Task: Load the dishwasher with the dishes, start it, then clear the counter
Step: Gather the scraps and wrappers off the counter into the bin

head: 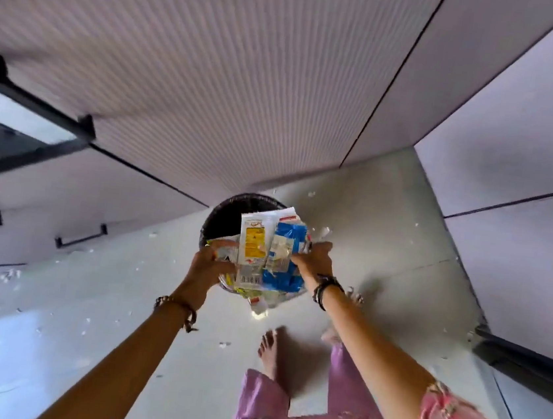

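A black round bin (229, 214) stands on the floor against the ribbed cabinet front. Over its mouth I hold a bundle of empty wrappers (263, 252): white, yellow and blue packets, some with a barcode. My left hand (206, 267) grips the bundle's left side. My right hand (314, 258) holds its right edge. A clear rim, perhaps a plate or bowl, shows under the wrappers, mostly hidden.
Pale cabinet doors (517, 140) close the corner to the right and behind the bin. Drawers with black handles (82, 239) run along the left. Small white scraps (11, 275) lie scattered on the light floor. My bare feet (269, 349) stand just behind the bin.
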